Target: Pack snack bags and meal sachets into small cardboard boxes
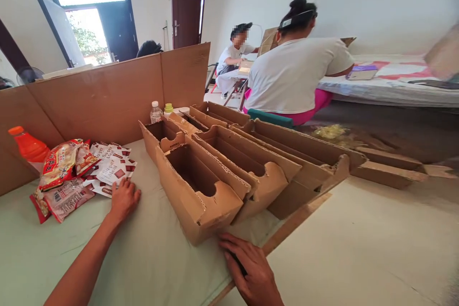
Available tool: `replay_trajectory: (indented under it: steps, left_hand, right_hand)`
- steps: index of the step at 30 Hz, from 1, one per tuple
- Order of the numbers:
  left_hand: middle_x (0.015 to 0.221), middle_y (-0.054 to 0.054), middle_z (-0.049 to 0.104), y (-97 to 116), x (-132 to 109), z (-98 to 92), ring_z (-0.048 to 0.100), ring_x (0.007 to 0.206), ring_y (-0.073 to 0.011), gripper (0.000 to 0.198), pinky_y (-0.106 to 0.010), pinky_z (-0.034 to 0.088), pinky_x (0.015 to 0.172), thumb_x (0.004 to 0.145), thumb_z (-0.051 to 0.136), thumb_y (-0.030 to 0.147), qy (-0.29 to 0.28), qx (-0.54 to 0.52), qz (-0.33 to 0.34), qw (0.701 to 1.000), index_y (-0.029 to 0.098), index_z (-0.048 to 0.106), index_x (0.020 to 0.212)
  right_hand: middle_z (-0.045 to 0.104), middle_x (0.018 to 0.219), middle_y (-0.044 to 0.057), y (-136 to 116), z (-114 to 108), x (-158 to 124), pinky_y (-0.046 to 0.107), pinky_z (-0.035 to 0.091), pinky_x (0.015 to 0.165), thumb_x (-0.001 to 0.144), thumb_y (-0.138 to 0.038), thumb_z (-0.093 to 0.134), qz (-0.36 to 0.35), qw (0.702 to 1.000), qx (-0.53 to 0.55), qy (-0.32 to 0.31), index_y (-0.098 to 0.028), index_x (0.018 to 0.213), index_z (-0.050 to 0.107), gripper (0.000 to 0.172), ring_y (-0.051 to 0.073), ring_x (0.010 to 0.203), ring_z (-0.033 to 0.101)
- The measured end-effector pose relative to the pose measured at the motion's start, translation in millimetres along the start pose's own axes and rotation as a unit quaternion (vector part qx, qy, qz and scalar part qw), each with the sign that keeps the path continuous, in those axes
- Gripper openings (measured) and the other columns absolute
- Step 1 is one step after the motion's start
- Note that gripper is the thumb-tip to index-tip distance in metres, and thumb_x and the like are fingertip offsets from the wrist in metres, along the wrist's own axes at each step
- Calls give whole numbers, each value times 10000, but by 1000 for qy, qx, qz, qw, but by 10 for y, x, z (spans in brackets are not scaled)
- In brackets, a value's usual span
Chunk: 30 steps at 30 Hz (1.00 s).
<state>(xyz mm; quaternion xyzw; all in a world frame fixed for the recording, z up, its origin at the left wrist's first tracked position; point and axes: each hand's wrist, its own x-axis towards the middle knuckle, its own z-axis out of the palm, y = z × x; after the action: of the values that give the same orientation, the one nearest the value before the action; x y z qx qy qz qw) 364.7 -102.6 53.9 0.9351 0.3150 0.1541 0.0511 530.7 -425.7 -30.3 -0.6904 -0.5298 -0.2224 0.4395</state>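
Note:
My left hand (124, 199) rests on the table at the near edge of a spread of white sachets (112, 164) printed "Super Meal". Its fingers are loosely bent, touching the lowest sachets without visibly gripping one. Red and pink food packets (61, 162) lie in a heap left of the sachets. My right hand (249, 265) is at the table's front edge, close to the bottom corner of the nearest open cardboard box (201, 196). The fingers there reach forward, with a dark gap between them and the thumb. Whether they touch the box is unclear.
More narrow open boxes (247, 162) stand side by side behind the nearest one. A tall cardboard sheet (100, 95) borders the table's far side. An orange-red bottle (29, 146) and a clear bottle (155, 112) stand near it. Two people in white shirts sit beyond.

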Motion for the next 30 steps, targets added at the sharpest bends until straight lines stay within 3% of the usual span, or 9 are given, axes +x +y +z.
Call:
replay_trajectory:
  steps: [3,6,9,12,16,19,24,28,30]
  left_hand:
    - [1331,-101,625,-175,-52,-104,573,1265,-298,297,-577,449,1078,956,669,341,13,-46,-31,998,168,654,1196]
    - [1334,-101,624,-179,-12,-119,576,1260,-293,300,-567,458,1075,956,669,345,15,-135,-37,990,175,653,1203]
    - [1375,-110,599,3,183,-28,587,1248,-293,366,-550,492,1045,964,659,354,20,-260,-41,964,184,614,1285]
    - [1377,-113,597,285,454,104,612,1212,-285,397,-532,523,1011,971,651,364,17,-388,-41,921,184,591,1320]
    - [1318,-106,630,612,673,244,642,1149,-264,368,-500,549,968,973,647,378,-1,-507,-36,861,174,612,1278]
    - [1234,-94,665,709,631,257,667,1069,-239,340,-472,560,928,973,642,395,-15,-548,-48,835,164,633,1222]
    - [1076,-75,753,595,154,-39,681,1060,-287,401,-430,534,961,778,724,414,-19,-555,-76,828,157,689,1084]
    - [1081,-95,778,292,-617,-345,699,1074,-358,485,-431,571,913,718,719,484,-19,-528,-116,841,158,711,1076]
    - [1085,-70,786,45,-1089,-429,703,1101,-357,494,-424,589,917,755,682,567,39,-465,-191,863,202,717,1086]
  right_hand:
    - [777,1051,69,12,12,-17,381,572,739,956,-191,540,29,1000,12,5,-233,1032,686,169,240,902,741]
    - [774,1084,76,34,43,-52,407,598,795,950,-236,553,90,995,31,-2,-244,1071,696,187,261,973,739]
    - [735,1214,106,26,75,-89,439,608,890,953,-315,549,193,978,74,-13,-242,1162,680,257,285,1108,709]
    - [645,1377,137,-11,114,-115,432,612,924,968,-351,520,280,950,140,-12,-235,1308,599,368,274,1139,700]
    - [583,1452,157,-10,164,-139,443,604,951,960,-353,521,329,922,203,-18,-243,1456,481,510,272,1134,704]
    - [535,1504,155,41,182,-166,429,594,971,970,-353,516,339,912,225,-50,-256,1487,454,530,265,1170,688]
    - [489,1564,115,40,178,-269,479,458,1146,968,-322,513,294,935,191,-57,-261,1512,457,550,288,1395,522]
    - [524,1542,108,-148,156,-282,463,434,1166,933,-239,538,261,942,186,-104,-256,1516,489,585,295,1410,506]
    - [557,1512,115,-307,180,-206,454,447,1154,897,-198,547,248,937,207,-133,-246,1500,520,605,295,1380,539]
